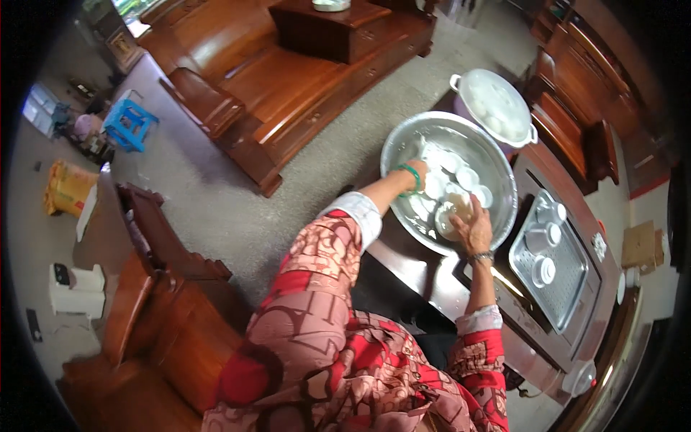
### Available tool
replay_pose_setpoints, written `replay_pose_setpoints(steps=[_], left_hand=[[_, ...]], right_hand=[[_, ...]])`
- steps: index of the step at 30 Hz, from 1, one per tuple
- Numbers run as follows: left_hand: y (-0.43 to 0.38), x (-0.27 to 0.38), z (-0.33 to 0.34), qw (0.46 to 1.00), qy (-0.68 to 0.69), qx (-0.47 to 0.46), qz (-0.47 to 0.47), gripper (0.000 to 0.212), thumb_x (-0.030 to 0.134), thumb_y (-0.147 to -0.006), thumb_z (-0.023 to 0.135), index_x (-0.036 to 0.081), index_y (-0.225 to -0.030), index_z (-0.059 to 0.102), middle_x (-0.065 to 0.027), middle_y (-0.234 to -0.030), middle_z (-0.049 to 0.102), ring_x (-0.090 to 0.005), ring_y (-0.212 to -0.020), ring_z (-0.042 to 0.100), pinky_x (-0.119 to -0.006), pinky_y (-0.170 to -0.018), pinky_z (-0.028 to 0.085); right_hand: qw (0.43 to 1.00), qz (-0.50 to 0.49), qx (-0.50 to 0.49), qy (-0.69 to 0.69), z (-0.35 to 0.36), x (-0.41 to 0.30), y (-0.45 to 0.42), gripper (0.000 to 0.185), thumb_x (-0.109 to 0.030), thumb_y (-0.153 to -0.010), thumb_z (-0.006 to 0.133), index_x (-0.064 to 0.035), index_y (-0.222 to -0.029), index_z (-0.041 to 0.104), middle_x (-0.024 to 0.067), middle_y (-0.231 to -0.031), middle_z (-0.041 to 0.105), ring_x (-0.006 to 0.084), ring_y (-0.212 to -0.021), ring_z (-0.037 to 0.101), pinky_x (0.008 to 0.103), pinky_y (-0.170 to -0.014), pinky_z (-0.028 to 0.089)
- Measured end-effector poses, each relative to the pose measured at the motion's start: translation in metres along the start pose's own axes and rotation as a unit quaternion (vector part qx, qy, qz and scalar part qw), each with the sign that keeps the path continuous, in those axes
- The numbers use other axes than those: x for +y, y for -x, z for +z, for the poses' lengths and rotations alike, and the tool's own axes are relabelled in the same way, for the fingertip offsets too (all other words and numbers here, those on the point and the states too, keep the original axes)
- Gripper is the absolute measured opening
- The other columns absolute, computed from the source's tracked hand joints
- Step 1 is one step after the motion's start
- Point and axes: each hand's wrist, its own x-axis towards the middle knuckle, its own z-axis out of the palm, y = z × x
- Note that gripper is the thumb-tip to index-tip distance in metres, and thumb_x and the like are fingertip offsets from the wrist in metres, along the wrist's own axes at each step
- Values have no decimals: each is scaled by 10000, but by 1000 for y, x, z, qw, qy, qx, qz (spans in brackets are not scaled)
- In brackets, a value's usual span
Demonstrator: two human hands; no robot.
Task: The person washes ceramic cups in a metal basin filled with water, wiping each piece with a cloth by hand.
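Note:
A large round metal basin [397,135] with water and several white cups [467,177] stands on a dark wooden table. My left hand [415,175], with a green bangle at the wrist, reaches into its left side among the white pieces; its fingers are partly hidden, so its grip cannot be made out. My right hand [475,227] holds a clear, pale round dish [452,216] over the near part of the basin, thumb across it. To the right, a perforated metal tray [561,291] bears several white cups [543,271] lying upside down or on their sides.
Behind the basin stands a white lidded pot [496,105] with two handles. Carved wooden benches [302,92] stand beyond and at the right. A blue plastic stool [129,123] is at the far left. A clear rounded container [580,378] sits by the table's near right corner.

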Motion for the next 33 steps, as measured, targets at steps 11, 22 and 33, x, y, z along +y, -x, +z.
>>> replay_pose_setpoints(steps=[11,22,33], left_hand=[[19,47,-34,964,186,186,-29,215,48,-691,546,1,-899,527,-258,-924,578,-372,-919,566,-416,-762,474],[63,98,-48,766,602,167,-155,135,115,-738,571,17,-807,512,-44,-620,522,-118,-423,536,-250,-337,424],[74,94,-6,725,657,59,-196,428,138,-789,591,6,-1147,397,-142,-901,528,-167,-510,573,-266,-395,477]], right_hand=[[1000,-14,8,-17,8,62,-11,409,-2,-683,560,43,-1089,537,216,-999,593,295,-900,595,364,-758,468],[972,52,64,-219,-1,42,-7,279,-88,-754,574,58,-991,565,105,-819,631,161,-725,596,282,-646,473],[901,-74,68,-423,11,21,-8,366,85,-769,433,5,-1107,549,76,-981,592,150,-869,589,274,-745,490]])
